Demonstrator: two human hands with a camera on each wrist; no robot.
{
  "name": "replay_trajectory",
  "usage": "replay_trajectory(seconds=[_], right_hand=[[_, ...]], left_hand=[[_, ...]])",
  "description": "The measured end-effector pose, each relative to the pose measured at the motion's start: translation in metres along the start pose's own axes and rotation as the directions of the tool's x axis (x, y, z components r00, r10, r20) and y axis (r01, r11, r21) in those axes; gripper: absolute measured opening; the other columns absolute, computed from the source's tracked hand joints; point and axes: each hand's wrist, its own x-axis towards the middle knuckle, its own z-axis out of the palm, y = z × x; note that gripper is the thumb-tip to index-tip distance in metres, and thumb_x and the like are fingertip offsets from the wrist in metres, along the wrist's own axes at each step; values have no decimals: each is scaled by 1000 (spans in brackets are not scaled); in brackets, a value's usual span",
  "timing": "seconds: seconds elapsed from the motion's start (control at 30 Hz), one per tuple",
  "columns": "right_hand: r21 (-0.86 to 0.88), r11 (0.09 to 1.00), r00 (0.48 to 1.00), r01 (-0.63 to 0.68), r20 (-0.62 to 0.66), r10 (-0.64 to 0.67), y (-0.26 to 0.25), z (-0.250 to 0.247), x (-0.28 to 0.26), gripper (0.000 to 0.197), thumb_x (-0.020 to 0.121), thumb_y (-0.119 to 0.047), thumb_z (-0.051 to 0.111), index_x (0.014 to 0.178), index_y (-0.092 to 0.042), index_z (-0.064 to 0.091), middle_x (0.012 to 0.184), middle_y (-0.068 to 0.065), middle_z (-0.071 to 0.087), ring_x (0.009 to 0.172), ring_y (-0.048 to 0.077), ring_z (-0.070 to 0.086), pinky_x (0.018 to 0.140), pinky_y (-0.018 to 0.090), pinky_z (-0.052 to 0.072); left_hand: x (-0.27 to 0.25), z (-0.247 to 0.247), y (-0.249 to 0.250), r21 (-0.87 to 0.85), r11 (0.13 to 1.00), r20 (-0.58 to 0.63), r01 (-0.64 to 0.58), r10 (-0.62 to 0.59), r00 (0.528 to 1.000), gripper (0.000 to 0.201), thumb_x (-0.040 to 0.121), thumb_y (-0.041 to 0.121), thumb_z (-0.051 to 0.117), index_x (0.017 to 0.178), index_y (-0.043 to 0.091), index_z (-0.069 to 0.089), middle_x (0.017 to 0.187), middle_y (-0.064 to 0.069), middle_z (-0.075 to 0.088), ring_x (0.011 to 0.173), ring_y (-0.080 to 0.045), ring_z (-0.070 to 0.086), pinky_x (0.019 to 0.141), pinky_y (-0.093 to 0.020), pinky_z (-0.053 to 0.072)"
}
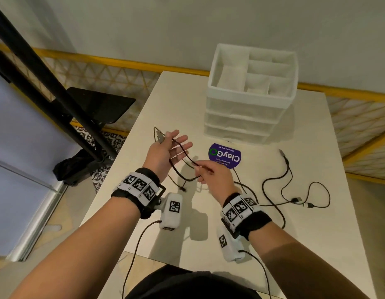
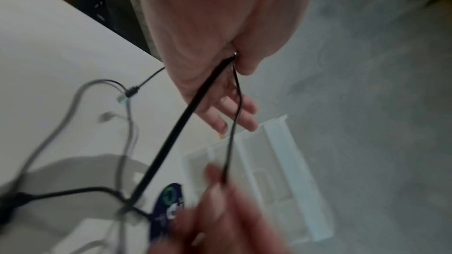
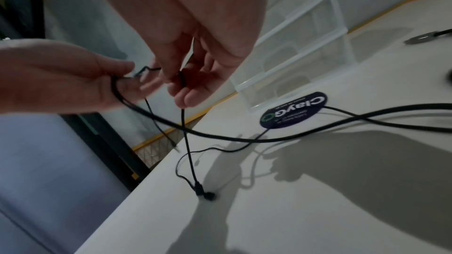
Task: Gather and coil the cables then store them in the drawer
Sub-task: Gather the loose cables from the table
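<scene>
Black thin cable (image 1: pixel 183 152) loops over the left hand (image 1: pixel 163 152), thumb-pinned; right hand (image 1: pixel 213 175) pinches it; the right wrist view alone shows its plug (image 3: pixel 204 193) dangling below.

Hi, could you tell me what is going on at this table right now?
A person is winding a thin black cable around the left hand, whose thumb pins one end, while the right hand pinches and feeds it. Another black cable lies loose on the table. The white drawer unit stands behind, drawers shut.

A white table (image 1: pixel 316 234) stands against a plain pale wall (image 1: pixel 187 29), yellow lattice railing (image 1: pixel 101 72) behind it; black slanted poles (image 1: pixel 47 78) cross left, above patterned floor tiles (image 1: pixel 96 175)
</scene>
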Motion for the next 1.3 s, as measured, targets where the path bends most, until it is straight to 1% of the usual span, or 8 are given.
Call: replay_trajectory(seconds=[0.3,0.47,0.6,0.7,0.83,0.93,1.1,1.3], right_hand=[[-427,894,990,-134,-96,102,49,-41,-14,21,89,-18,61,106,-17,73,103,4,69,98,20,63,91,27,48],[-729,660,978,-184,-202,49,24,-98,-28,29,88,-26,53,113,-33,67,116,-1,63,112,25,47,97,38,40],[-323,946,1000,15,-17,-21,-34,-65,-26,38,85,-19,57,123,-25,58,115,-5,60,115,16,50,106,38,37],[-71,997,998,3,57,1,-57,-48,-23,22,93,-27,50,110,-16,59,80,-6,65,81,13,57,85,37,47],[-166,982,996,88,-5,-90,-40,-50,-23,21,98,-29,44,97,-18,61,81,-18,58,78,-4,52,73,18,38],[-178,982,998,60,-9,-63,-22,-60,-27,22,98,-28,46,96,-17,64,85,-21,58,80,-8,51,69,4,35],[-152,987,997,-59,-60,51,-2,-77,-35,29,92,-42,53,81,-19,65,75,-3,58,66,11,48,66,25,38],[-418,856,918,-305,-368,147,45,-132,-31,19,91,-24,52,100,-12,64,106,8,68,101,24,61,83,27,44]], left_hand=[[8,8,25,-95,988,-59,-123,117,991,31,102,25,36,126,10,51,76,-2,60,66,-15,66,85,-37,57],[-11,77,32,65,985,259,-158,136,956,27,103,20,34,123,13,51,76,-3,59,61,-14,62,88,-41,55],[-18,74,16,118,982,331,-147,101,938,31,102,14,36,131,15,47,98,-4,70,69,-14,67,74,-29,58],[-21,73,10,117,983,337,-139,93,937,33,101,11,37,133,12,47,101,-3,69,69,-9,65,71,-25,58],[-17,72,8,71,991,345,-110,79,935,32,101,17,39,131,12,50,81,2,54,60,-5,53,86,-34,56],[-17,77,3,128,989,349,-73,24,937,31,101,26,39,127,16,53,67,6,43,53,-4,41,69,-22,52],[-18,87,-16,234,972,322,-28,-50,946,23,101,36,38,98,18,52,59,5,34,46,-5,28,43,-16,30],[-15,95,-30,463,879,352,-117,-61,934,28,98,46,36,103,23,51,58,7,27,48,-8,23,43,-21,22]])
